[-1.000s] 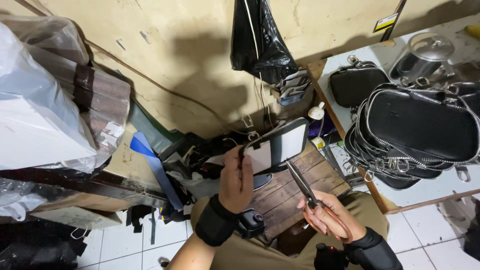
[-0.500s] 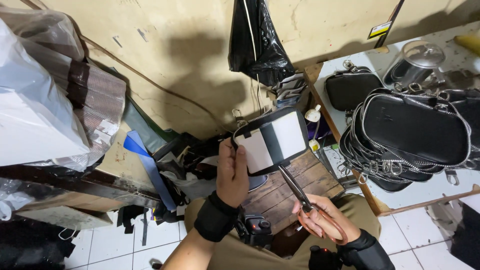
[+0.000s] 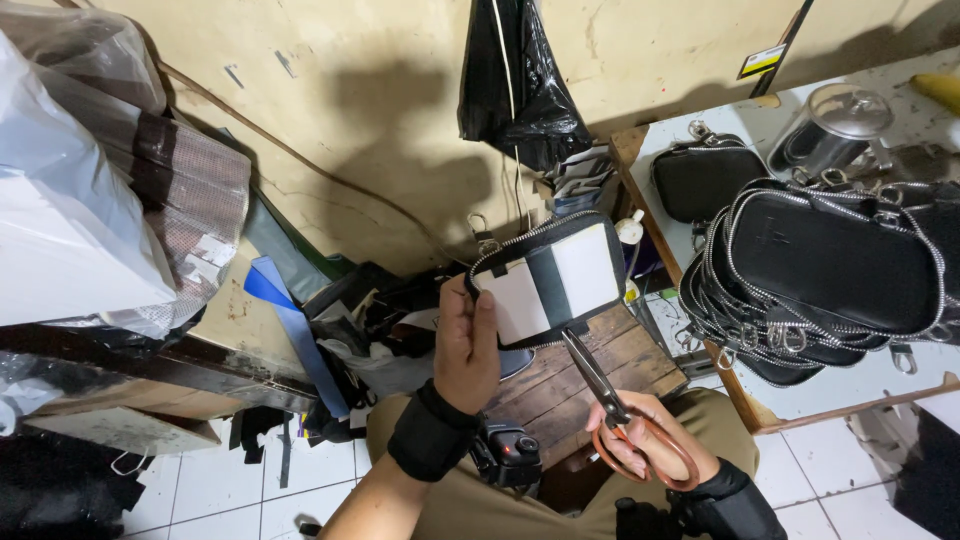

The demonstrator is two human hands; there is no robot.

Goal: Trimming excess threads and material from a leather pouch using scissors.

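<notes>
The left hand (image 3: 466, 345) was clamped on the left edge of a bag panel (image 3: 550, 280), a flat black piece with two white patches and a zipper running round its rim, held up in front of the chest above a small wooden board (image 3: 600, 375) on the lap; the right hand (image 3: 640, 445) was closed through the orange loops of a pair of scissors (image 3: 610, 405), whose blades reached up to the panel's lower edge and seemed to touch it there; whether the blades stood apart or together could not be told, since their tips sat against the dark rim.

To trim well here, the panel probably needed to stay taut and square to the blades, with the left thumb kept clear of the cutting line; the cut looked best taken in short bites just outside the zipper tape, so that neither the teeth nor the stitching was nicked; turning the panel into the scissors, rather than twisting the wrist, would likely keep the edge even.

To the right, a stack of finished black bags (image 3: 830, 270) lay on a white table (image 3: 850, 385), well apart from the hands; a black plastic bag (image 3: 515, 85) hung on the wall above.
</notes>
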